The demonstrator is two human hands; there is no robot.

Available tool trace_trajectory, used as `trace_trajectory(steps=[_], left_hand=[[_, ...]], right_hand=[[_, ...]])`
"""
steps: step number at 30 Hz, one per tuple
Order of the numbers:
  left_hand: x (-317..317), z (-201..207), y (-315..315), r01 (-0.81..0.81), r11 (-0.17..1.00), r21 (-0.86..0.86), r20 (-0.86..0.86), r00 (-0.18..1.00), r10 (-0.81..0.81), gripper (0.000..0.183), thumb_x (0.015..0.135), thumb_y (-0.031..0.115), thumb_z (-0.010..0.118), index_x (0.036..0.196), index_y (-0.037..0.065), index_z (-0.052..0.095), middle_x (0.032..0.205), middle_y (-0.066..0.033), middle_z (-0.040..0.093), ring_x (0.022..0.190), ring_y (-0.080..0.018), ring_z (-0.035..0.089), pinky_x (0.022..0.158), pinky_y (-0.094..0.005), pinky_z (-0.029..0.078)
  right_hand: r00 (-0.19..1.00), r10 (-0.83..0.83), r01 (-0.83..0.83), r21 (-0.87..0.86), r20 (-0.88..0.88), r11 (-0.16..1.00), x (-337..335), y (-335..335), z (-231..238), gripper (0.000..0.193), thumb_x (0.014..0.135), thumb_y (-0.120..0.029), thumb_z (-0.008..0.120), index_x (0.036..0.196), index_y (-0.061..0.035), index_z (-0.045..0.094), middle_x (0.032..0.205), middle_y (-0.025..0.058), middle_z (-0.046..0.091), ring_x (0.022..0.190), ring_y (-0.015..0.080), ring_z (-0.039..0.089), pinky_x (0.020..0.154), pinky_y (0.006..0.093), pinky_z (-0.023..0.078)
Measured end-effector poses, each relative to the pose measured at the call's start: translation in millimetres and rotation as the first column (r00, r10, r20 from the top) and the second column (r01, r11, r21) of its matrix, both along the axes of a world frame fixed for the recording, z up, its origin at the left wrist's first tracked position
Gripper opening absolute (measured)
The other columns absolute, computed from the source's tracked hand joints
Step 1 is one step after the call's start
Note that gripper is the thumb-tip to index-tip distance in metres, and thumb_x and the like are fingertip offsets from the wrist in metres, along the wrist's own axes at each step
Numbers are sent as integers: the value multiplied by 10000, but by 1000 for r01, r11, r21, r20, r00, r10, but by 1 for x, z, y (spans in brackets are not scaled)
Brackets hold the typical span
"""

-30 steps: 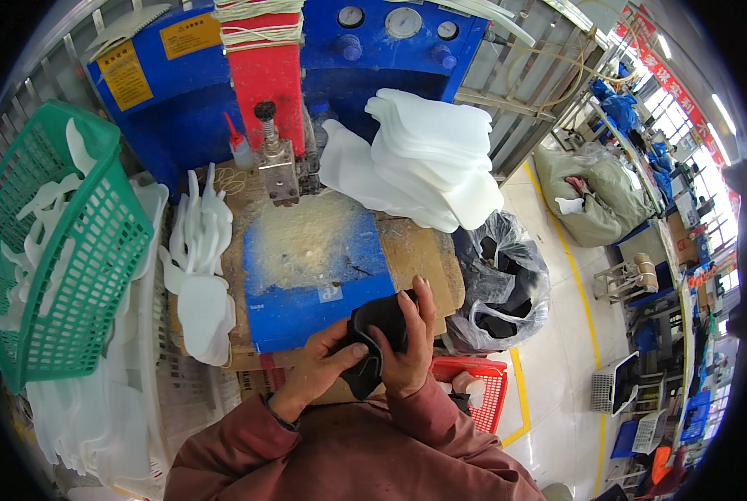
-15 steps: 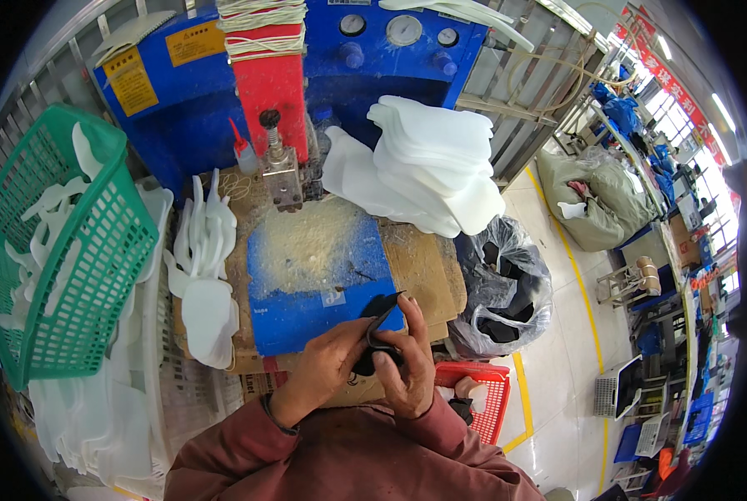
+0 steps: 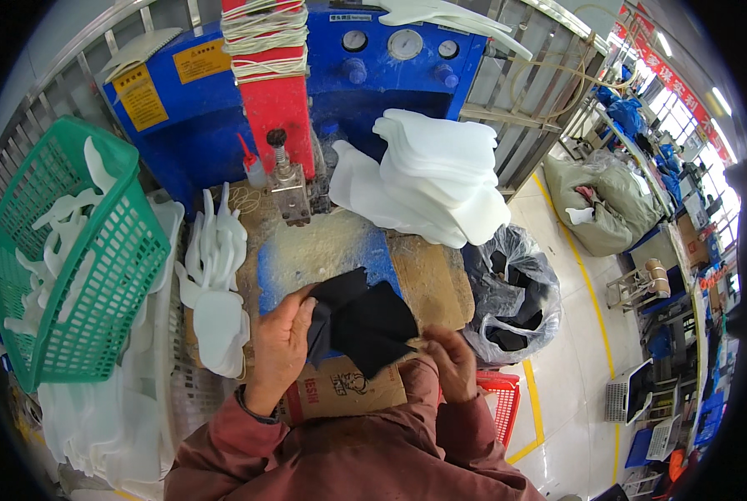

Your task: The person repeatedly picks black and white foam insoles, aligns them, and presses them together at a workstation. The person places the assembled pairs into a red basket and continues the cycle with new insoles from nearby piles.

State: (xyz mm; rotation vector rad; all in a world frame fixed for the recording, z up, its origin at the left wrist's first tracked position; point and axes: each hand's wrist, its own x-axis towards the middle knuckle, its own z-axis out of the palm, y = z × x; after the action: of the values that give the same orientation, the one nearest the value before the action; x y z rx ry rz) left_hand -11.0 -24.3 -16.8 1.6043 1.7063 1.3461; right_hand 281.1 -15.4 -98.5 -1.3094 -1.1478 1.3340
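Observation:
A piece of black fabric is stretched between my two hands, in front of my body and over the near edge of the work surface. My left hand pinches its left side between thumb and fingers. On the other side, my right hand is closed on the fabric's lower right corner. Beyond the cloth lies a blue sheet strewn with pale dust or shavings. A metal machine head on a red arm stands over the far edge of that sheet.
White foam-like pieces are stacked at the back right, with more white pieces at the left. A green basket of white parts stands far left. Right are a plastic bag of black pieces and a red basket.
The black fabric was bunched between my hands and is now opened out. My hands have moved apart, left hand leftward and right hand rightward. The view has shifted slightly.

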Motion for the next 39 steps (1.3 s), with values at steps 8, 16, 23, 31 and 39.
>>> trace_trajectory(steps=[8, 16, 23, 31, 39], left_hand=[[26, 24, -8, 322, 946, 22, -5, 947, -322, 245, 1057, 135, 604, 1259, 42, 707, 899, -135, 720, 703, -183, 647, 653, -310, 509], [18, 25, -18, 538, 826, -168, 86, 843, -531, 226, 1033, 117, 627, 1235, 54, 706, 870, -161, 708, 703, -263, 676, 640, -342, 516], [14, 9, -7, 667, 735, -117, 170, 743, -647, 217, 1039, 143, 629, 1221, 43, 693, 905, -154, 724, 766, -295, 700, 697, -343, 533], [31, 4, -20, 584, 812, 14, -82, 810, -581, 294, 933, 35, 679, 1225, 60, 707, 1139, -129, 737, 1005, -344, 709, 873, -378, 578], [54, 5, -37, 338, 929, 148, -401, 879, -257, 493, 864, 113, 781, 1335, 57, 648, 1334, -125, 623, 1207, -302, 638, 1115, -525, 450]], right_hand=[[719, 234, -288, 26, -654, 957, -61, -7, 28, 372, 1115, -225, 472, 1368, 13, 603, 1216, 141, 693, 1191, 267, 635, 1045, 407, 515], [919, 329, -389, 361, 219, 848, -80, -1, -5, 367, 1003, -151, 650, 1338, -10, 599, 1276, 109, 658, 1148, 241, 636, 1025, 393, 497], [291, 499, -587, 259, -817, 767, -94, 2, -19, 735, 1046, -601, 358, 1486, -23, 475, 1373, 146, 593, 1220, 269, 594, 1087, 411, 455], [387, 17, -404, -153, -922, 902, -112, 45, 8, 897, 1024, -765, 313, 1531, -38, 453, 1410, 114, 596, 1231, 254, 600, 1087, 377, 464], [414, -36, -241, -148, -910, 959, -137, 81, 26, 873, 1027, -758, 326, 1520, -54, 477, 1401, 96, 611, 1223, 240, 606, 1073, 365, 469]])
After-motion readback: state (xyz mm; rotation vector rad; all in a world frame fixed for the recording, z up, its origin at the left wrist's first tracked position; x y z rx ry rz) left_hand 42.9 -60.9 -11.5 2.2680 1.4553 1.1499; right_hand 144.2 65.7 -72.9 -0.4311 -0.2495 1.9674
